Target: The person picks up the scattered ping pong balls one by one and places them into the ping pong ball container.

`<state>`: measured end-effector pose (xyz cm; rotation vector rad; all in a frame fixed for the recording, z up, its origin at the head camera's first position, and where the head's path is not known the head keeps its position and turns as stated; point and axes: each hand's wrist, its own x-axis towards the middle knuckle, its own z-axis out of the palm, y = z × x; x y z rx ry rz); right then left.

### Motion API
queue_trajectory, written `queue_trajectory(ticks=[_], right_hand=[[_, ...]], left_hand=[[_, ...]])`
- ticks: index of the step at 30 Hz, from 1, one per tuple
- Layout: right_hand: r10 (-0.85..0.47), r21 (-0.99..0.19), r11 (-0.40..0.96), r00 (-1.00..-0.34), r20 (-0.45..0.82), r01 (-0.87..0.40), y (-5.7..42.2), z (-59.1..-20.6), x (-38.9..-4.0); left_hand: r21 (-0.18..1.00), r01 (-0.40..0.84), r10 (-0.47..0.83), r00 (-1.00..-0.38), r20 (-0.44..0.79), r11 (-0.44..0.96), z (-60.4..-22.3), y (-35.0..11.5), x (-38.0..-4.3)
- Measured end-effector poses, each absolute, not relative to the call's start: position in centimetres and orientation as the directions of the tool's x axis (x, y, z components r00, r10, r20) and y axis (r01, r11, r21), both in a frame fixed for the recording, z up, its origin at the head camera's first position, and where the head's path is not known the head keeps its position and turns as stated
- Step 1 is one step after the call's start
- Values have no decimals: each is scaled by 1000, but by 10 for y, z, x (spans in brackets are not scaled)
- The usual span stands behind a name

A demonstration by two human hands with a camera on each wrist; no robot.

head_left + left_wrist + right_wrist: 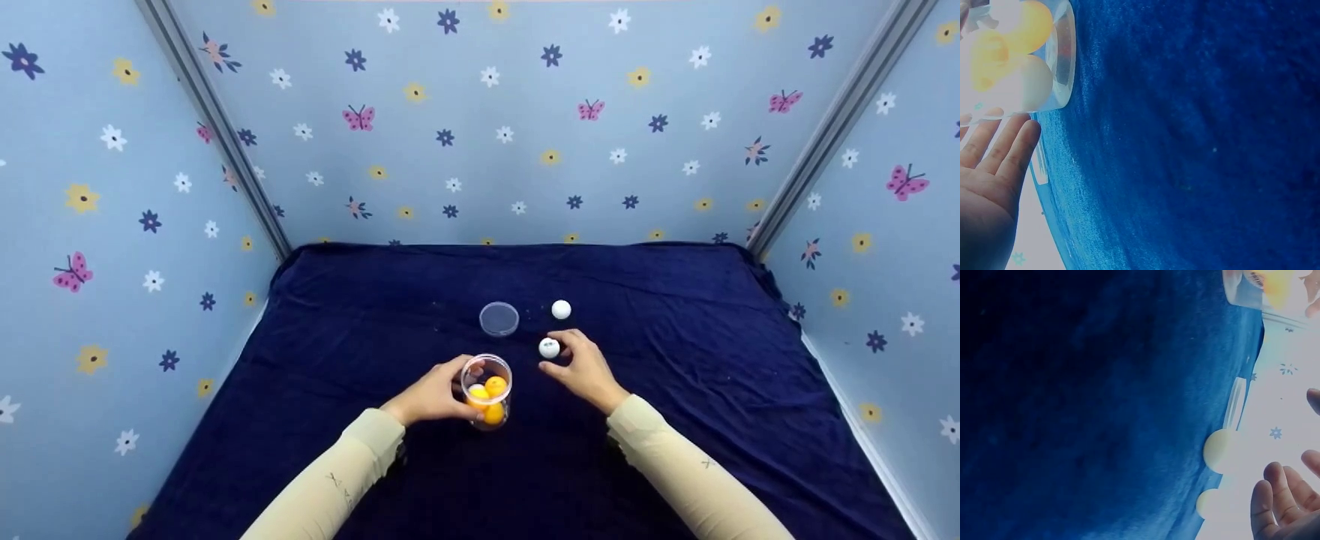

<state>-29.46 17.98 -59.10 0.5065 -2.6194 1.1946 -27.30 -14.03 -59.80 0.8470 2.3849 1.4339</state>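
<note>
My left hand (439,394) grips a clear plastic jar (487,360) from its left side, thumb in front. Inside the jar are several orange table tennis balls (496,386) and a white one (1037,83). To the right, my right hand (585,367) reaches over the cloth with thumb and fingers spread apart. A white table tennis ball (549,347) with dark print shows between its thumb and fingertips in the head view. In the right wrist view that ball (1220,451) sits on the cloth, with a gap between it and the fingers (1262,498).
Just behind the right hand lies another white ball (561,310). A round clear lid (499,319) rests on the cloth beyond the jar. Dark blue cloth (375,300) covers the table, and flower-patterned walls (480,97) stand at the back and both sides.
</note>
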Motion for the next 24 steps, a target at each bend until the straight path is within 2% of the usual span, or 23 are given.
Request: queue_trajectory(ticks=[18,24], right_hand=[[-200,-723,596,-936,289,-350,189,-614,-308],[-212,-730,606,-948,236,-317,189,-617,-312]], left_hand=[[870,352,590,-802,91,345,-597,-139,-273],[875,345,593,-800,85,340,-596,-139,-272]])
